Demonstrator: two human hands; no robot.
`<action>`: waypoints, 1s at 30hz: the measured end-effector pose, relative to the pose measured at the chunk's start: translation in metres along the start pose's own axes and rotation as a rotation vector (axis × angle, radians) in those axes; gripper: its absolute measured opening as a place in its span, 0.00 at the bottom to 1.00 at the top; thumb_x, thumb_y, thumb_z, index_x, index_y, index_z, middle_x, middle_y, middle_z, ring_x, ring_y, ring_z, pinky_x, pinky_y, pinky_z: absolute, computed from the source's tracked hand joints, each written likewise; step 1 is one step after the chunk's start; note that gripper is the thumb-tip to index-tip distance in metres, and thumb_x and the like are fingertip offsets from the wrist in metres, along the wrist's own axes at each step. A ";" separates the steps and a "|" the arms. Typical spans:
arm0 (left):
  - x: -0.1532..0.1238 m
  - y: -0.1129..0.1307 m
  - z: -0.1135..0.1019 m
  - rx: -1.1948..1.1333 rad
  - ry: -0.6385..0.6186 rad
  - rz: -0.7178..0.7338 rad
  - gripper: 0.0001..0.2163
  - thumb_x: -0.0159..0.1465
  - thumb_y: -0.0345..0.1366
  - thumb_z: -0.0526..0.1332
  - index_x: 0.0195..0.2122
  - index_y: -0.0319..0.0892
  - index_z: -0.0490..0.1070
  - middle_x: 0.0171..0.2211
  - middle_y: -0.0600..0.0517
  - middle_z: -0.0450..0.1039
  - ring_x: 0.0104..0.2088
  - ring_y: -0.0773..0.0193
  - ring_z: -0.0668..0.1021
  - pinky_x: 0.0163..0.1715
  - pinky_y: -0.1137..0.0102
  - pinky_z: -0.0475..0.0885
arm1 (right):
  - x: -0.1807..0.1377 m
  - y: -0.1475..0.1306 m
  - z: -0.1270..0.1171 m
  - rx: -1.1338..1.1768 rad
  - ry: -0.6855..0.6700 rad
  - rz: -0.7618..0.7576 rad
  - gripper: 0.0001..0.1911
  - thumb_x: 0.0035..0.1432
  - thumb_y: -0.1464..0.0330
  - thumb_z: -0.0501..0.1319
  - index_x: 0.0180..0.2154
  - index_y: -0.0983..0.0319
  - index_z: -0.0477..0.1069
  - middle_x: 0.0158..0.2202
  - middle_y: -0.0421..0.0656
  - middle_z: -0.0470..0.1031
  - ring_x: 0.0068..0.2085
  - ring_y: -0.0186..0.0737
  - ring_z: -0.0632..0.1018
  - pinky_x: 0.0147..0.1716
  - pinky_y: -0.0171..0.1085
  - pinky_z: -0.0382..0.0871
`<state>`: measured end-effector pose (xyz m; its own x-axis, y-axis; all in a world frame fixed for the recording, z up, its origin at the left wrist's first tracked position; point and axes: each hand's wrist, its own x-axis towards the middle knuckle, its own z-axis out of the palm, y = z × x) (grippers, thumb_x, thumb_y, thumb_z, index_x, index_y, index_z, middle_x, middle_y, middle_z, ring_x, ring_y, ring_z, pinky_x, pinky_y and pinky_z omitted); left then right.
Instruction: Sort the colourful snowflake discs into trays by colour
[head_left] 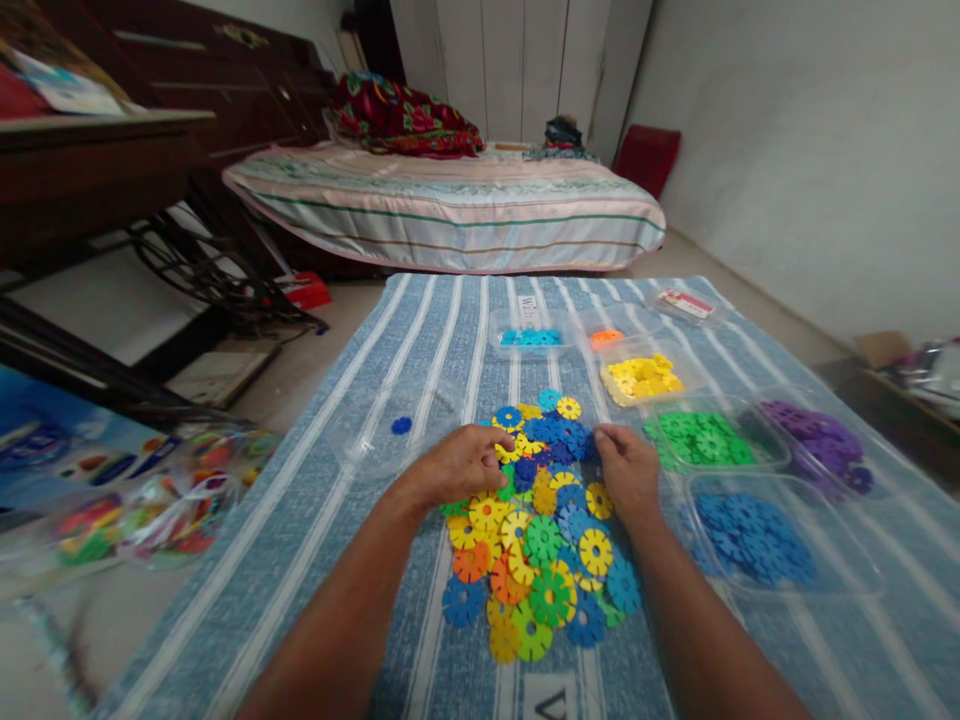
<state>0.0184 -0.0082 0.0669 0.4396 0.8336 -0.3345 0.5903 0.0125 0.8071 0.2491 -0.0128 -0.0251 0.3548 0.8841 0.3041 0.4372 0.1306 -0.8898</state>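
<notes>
A loose pile of flat, notched plastic discs (541, 540) in yellow, green, orange and blue lies in front of me. My left hand (466, 466) reaches over the pile's left side, index finger and thumb apart, with no disc visible between them. My right hand (631, 468) is at the pile's upper right edge, its fingers curled together beside dark blue discs (559, 437). Whatever its fingertips hold, if anything, is hidden. Left of the pile, a single dark blue disc (401, 426) lies in a clear plastic container (367, 450).
Clear containers of sorted discs stand to the right: light blue (531, 338), orange (606, 338), yellow (645, 376), green (701, 437), purple (817, 440) and blue (754, 538). A striped cloth (315, 540) covers the table. Beyond is a bed (450, 215); bagged toys (172, 515) sit left.
</notes>
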 end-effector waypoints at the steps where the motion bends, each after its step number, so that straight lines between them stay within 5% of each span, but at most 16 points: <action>1: -0.001 0.002 -0.003 0.014 -0.004 -0.004 0.18 0.48 0.31 0.59 0.42 0.36 0.69 0.16 0.62 0.60 0.18 0.74 0.63 0.20 0.76 0.56 | 0.000 0.000 0.000 -0.002 0.001 -0.003 0.13 0.52 0.61 0.56 0.31 0.61 0.75 0.30 0.42 0.75 0.33 0.40 0.74 0.36 0.38 0.67; 9: 0.007 0.022 -0.012 0.169 0.041 0.067 0.08 0.51 0.30 0.57 0.31 0.39 0.73 0.15 0.61 0.59 0.18 0.74 0.61 0.20 0.77 0.55 | 0.000 -0.004 0.001 0.003 0.017 -0.005 0.13 0.52 0.61 0.56 0.30 0.61 0.75 0.30 0.42 0.76 0.33 0.40 0.75 0.35 0.38 0.68; 19: 0.071 0.103 0.053 -0.128 0.059 0.453 0.17 0.55 0.31 0.60 0.46 0.35 0.69 0.29 0.51 0.74 0.29 0.69 0.73 0.31 0.73 0.68 | -0.001 -0.005 -0.001 0.029 0.005 0.013 0.13 0.53 0.62 0.56 0.32 0.62 0.76 0.30 0.42 0.77 0.33 0.42 0.75 0.32 0.38 0.66; 22: 0.063 0.099 0.048 0.078 0.143 0.416 0.11 0.56 0.31 0.58 0.39 0.36 0.72 0.28 0.51 0.73 0.30 0.68 0.73 0.32 0.72 0.67 | 0.000 -0.002 -0.001 0.031 -0.013 0.025 0.13 0.53 0.61 0.56 0.30 0.62 0.75 0.27 0.41 0.76 0.30 0.40 0.74 0.31 0.37 0.66; 30: -0.003 0.046 0.040 0.691 -0.070 0.141 0.05 0.52 0.36 0.60 0.23 0.41 0.70 0.25 0.52 0.70 0.28 0.64 0.70 0.27 0.71 0.60 | 0.001 0.001 0.001 0.025 0.008 0.014 0.13 0.51 0.61 0.57 0.30 0.61 0.75 0.29 0.42 0.75 0.31 0.39 0.74 0.34 0.38 0.68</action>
<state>0.0716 -0.0322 0.0856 0.5721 0.7640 -0.2985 0.8090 -0.4656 0.3588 0.2494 -0.0111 -0.0264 0.3672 0.8824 0.2941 0.4114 0.1295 -0.9022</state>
